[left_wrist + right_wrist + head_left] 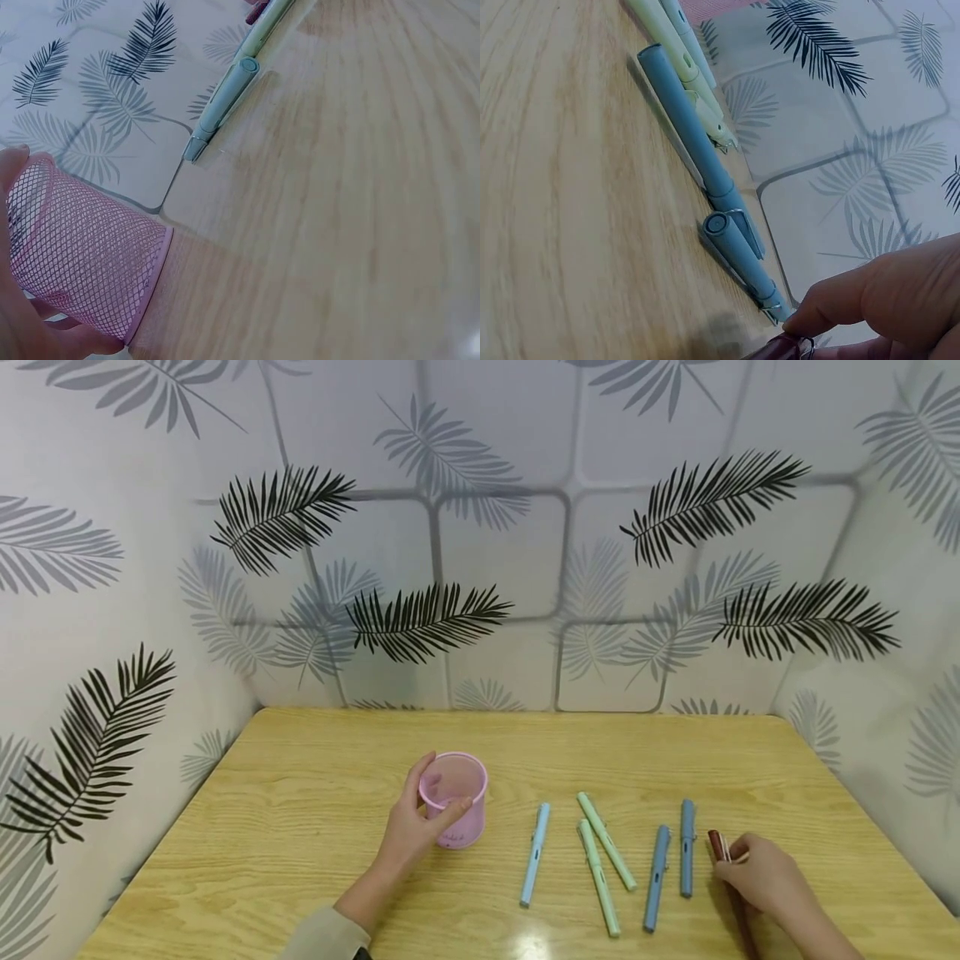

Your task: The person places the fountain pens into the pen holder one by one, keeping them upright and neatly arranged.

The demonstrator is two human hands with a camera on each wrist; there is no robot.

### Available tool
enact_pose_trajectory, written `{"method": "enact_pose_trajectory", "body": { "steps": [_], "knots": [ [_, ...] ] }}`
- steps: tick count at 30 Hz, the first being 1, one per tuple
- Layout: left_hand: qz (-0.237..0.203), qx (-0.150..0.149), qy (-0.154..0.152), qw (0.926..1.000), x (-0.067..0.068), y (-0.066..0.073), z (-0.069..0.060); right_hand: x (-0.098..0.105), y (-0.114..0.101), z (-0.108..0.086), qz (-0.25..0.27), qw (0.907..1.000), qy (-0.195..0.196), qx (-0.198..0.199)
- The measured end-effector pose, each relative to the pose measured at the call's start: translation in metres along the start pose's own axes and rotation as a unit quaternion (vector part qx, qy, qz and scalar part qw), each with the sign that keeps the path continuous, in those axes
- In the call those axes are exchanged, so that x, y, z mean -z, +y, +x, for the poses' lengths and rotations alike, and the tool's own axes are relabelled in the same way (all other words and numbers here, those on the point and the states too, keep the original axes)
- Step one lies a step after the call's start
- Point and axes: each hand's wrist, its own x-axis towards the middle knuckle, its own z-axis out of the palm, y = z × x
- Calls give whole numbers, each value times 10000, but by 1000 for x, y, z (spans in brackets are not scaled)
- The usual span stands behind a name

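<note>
My left hand (408, 833) grips a pink mesh pen holder (461, 828), thumb over its near rim and fingers round its far left side. In the left wrist view the holder (94, 255) shows its mesh wall and solid base ring. At the right, my right hand (768, 875) pinches a dark red pen (717, 843) near its clip end; the hand hides part of it. Only a short piece of this pen (780, 348) shows in the right wrist view. Left of that hand lie two blue pens (687, 852), two light green pens (599, 878) and a light blue pen (535, 856).
The wooden table (315, 802) reaches back to a wall (498, 552) with a leaf pattern. Similar patterned surfaces flank the table left and right. The loose pens lie roughly side by side between the two hands, clip ends toward the wall.
</note>
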Motion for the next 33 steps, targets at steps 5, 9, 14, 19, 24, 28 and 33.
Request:
{"method": "enact_pose_trajectory", "body": {
  "steps": [5, 9, 14, 19, 24, 28, 33],
  "knots": [
    [-40, 2, 9, 10000, 0, -2, 0, 6, 0, -1, -32, 9998, 160, 130],
    [-21, -8, 22, 10000, 0, -3, 0, 10, -6, -2, 325, 9994, 154, 13],
    [-53, 3, -9, 10000, 1, -5, 0, 12, -15, -2, 710, 9972, 199, -99],
    [-47, 7, -17, 10000, 1, -6, -1, 11, -28, -4, 983, 9941, 451, 15],
    [-55, -9, -31, 10000, 1, -6, 0, 5, -46, -7, 1215, 9862, 1072, 329],
    [-109, -26, -52, 9999, 0, -7, 1, -1, -61, -7, 1431, 9719, 1698, 783],
    [-119, -57, -43, 9999, -1, -7, 1, -8, -76, -3, 1705, 9552, 2089, 1217]
  ]
}}
